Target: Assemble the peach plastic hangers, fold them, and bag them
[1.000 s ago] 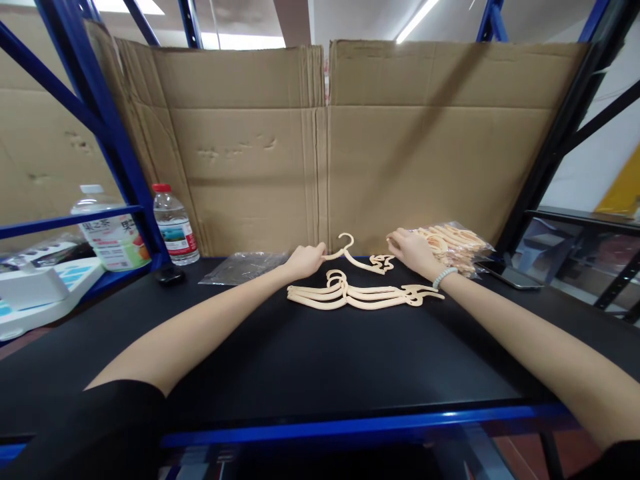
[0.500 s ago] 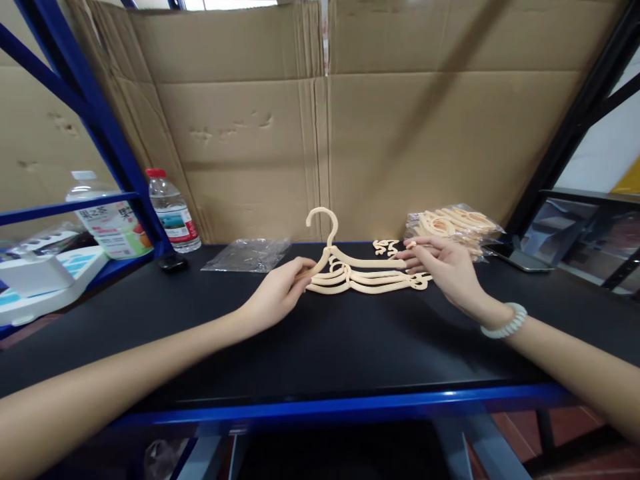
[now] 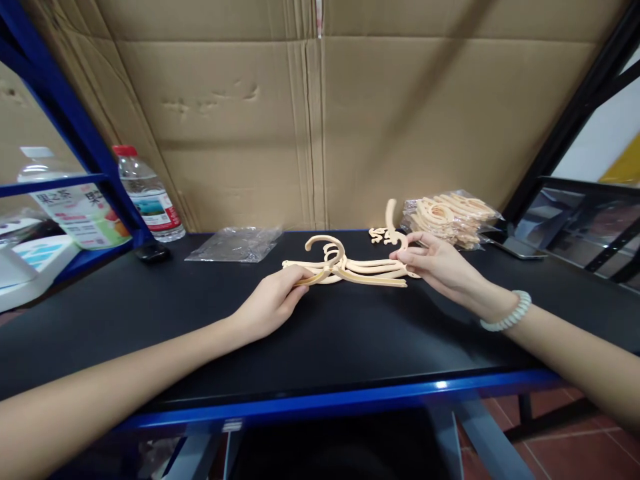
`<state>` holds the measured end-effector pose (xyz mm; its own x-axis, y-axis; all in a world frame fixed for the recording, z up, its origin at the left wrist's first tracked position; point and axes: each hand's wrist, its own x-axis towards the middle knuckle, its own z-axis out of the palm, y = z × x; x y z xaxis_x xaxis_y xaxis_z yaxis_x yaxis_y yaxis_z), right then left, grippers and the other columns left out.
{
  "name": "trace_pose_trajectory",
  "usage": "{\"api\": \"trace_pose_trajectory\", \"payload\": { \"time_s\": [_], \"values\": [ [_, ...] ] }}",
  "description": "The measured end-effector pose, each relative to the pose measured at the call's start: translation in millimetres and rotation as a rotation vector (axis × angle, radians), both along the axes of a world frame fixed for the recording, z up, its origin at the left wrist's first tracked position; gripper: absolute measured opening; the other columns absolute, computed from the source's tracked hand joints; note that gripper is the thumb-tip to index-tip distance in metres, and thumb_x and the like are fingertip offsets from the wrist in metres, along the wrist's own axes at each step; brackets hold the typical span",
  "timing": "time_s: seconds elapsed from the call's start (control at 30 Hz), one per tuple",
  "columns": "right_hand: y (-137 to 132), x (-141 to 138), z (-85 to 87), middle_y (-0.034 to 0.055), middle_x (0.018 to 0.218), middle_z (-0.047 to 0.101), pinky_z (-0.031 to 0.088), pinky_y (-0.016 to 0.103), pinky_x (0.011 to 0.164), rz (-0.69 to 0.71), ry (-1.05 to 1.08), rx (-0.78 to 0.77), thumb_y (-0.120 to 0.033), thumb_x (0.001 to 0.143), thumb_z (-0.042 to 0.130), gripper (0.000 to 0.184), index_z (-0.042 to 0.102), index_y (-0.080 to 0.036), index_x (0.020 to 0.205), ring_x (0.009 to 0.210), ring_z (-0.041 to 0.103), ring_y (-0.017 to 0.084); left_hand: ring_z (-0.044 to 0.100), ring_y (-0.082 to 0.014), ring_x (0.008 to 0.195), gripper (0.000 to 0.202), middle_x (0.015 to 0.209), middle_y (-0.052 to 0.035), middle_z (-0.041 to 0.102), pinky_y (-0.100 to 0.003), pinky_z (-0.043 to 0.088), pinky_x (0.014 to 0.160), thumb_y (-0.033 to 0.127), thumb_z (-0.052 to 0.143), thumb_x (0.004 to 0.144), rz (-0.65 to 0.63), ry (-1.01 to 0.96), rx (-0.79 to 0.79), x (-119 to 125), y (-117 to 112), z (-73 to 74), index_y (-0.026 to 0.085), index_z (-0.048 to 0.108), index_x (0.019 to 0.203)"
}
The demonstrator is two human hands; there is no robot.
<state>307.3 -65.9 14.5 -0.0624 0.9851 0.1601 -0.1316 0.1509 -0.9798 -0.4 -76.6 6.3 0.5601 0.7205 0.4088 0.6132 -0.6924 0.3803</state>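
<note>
My left hand [image 3: 273, 297] is closed on the left arm of a cream plastic hanger [image 3: 373, 281], held tilted with its hook up and back. Behind and partly beneath it, more cream hangers [image 3: 375, 263] lie stacked on the black table. At the right end of that stack, my right hand [image 3: 443, 265] pinches a small curved cream plastic piece [image 3: 391, 217], which stands up from the fingertips. Several small cream pieces [image 3: 379, 235] lie just behind it on the table.
Clear bags of cream hanger parts [image 3: 450, 217] are piled at the back right, beside a phone-like flat object [image 3: 520, 249]. A flat clear plastic bag [image 3: 235, 245] lies back left, near a black mouse [image 3: 153, 253] and a red-capped bottle [image 3: 150, 200]. Cardboard [image 3: 225, 133] walls the back.
The hanger in my left hand has tipped back and come lower, nearer me. My right hand now shows a curved piece raised in its fingers. The view has shifted slightly.
</note>
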Motion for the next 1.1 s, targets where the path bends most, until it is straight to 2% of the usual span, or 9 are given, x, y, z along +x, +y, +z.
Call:
{"api": "trace_pose_trajectory", "payload": {
  "time_s": [0.07, 0.2, 0.27, 0.43, 0.53, 0.67, 0.73, 0.97, 1.1],
  "values": [
    [3, 2, -0.5, 0.0018, 0.077, 0.069, 0.045, 0.021, 0.059, 0.019, 0.006, -0.004, -0.022, 0.060, 0.082, 0.044, 0.061, -0.021, 0.099, 0.076, 0.063, 0.014, 0.058, -0.0178, 0.083, 0.019, 0.095, -0.0037, 0.062, -0.030, 0.045, 0.076, 0.020, 0.041, 0.091, 0.002, -0.003, -0.007, 1, 0, 0.3, 0.019, 0.057, 0.101],
    [8, 7, 0.2, 0.0012, 0.075, 0.066, 0.050, 0.023, 0.069, 0.097, -0.078, -0.042, -0.023, 0.059, 0.083, 0.026, 0.064, -0.016, 0.076, 0.073, 0.062, 0.012, 0.057, -0.0176, 0.082, 0.019, 0.093, -0.0036, 0.061, -0.030, 0.045, 0.075, 0.021, 0.041, 0.091, 0.002, -0.005, -0.008, 1, 1, -0.1, 0.019, 0.058, 0.100],
    [9, 10, 2.1, 0.0004, 0.071, 0.064, 0.051, 0.024, 0.069, 0.162, -0.144, -0.053, -0.023, 0.059, 0.082, 0.023, 0.064, -0.015, 0.072, 0.068, 0.062, 0.011, 0.057, -0.0177, 0.081, 0.019, 0.093, -0.0036, 0.062, -0.030, 0.045, 0.075, 0.021, 0.041, 0.091, 0.004, -0.006, -0.002, 0, 1, -0.4, 0.019, 0.058, 0.100],
    [7, 14, 5.6, 0.0016, 0.075, 0.065, 0.053, 0.021, 0.065, 0.261, -0.213, -0.088, -0.021, 0.062, 0.079, 0.019, 0.067, -0.013, 0.075, 0.067, 0.062, 0.010, 0.057, -0.0179, 0.081, 0.017, 0.091, -0.0036, 0.062, -0.030, 0.045, 0.073, 0.021, 0.042, 0.090, 0.023, -0.013, 0.000, -1, 2, -0.9, 0.019, 0.058, 0.096],
    [7, 15, 5.6, 0.0011, 0.074, 0.065, 0.055, 0.022, 0.069, 0.293, -0.222, -0.146, -0.020, 0.064, 0.078, 0.018, 0.067, -0.014, 0.076, 0.068, 0.063, 0.010, 0.057, -0.0185, 0.080, 0.017, 0.090, -0.0040, 0.063, -0.030, 0.045, 0.072, 0.021, 0.042, 0.090, 0.033, -0.011, 0.003, -2, 2, -1.3, 0.019, 0.058, 0.096],
    [5, 15, 7.1, 0.0055, 0.089, 0.068, 0.057, 0.026, 0.079, 0.355, -0.196, -0.202, -0.022, 0.068, 0.076, 0.016, 0.066, -0.013, 0.076, 0.084, 0.066, 0.015, 0.057, -0.0181, 0.081, 0.018, 0.091, -0.0038, 0.063, -0.030, 0.045, 0.072, 0.020, 0.042, 0.090, 0.027, -0.008, 0.003, -2, 2, -1.4, 0.019, 0.059, 0.098],
    [5, 15, 8.4, 0.0086, 0.093, 0.069, 0.057, 0.027, 0.079, 0.407, -0.206, -0.245, -0.022, 0.068, 0.076, 0.017, 0.065, -0.012, 0.075, 0.090, 0.067, 0.019, 0.057, -0.0177, 0.080, 0.018, 0.090, -0.0034, 0.062, -0.029, 0.044, 0.072, 0.019, 0.043, 0.090, 0.032, -0.005, -0.004, -2, 2, -1.3, 0.019, 0.059, 0.098],
    [4, 17, 9.6, 0.0081, 0.081, 0.070, 0.058, 0.027, 0.078, 0.468, -0.199, -0.320, -0.021, 0.070, 0.076, 0.019, 0.061, -0.011, 0.077, 0.088, 0.069, 0.023, 0.057, -0.0175, 0.079, 0.019, 0.089, -0.0037, 0.062, -0.029, 0.045, 0.072, 0.019, 0.043, 0.090, 0.035, -0.012, -0.001, -1, 2, -1.7, 0.018, 0.060, 0.098],
    [4, 17, 9.9, 0.0100, 0.084, 0.070, 0.059, 0.027, 0.076, 0.467, -0.194, -0.377, -0.021, 0.069, 0.077, 0.022, 0.061, -0.011, 0.079, 0.088, 0.069, 0.023, 0.057, -0.0185, 0.080, 0.020, 0.090, -0.0046, 0.063, -0.030, 0.045, 0.072, 0.021, 0.043, 0.090, 0.036, 0.000, 0.004, -2, 1, -2.0, 0.019, 0.060, 0.100]
  ]
}}
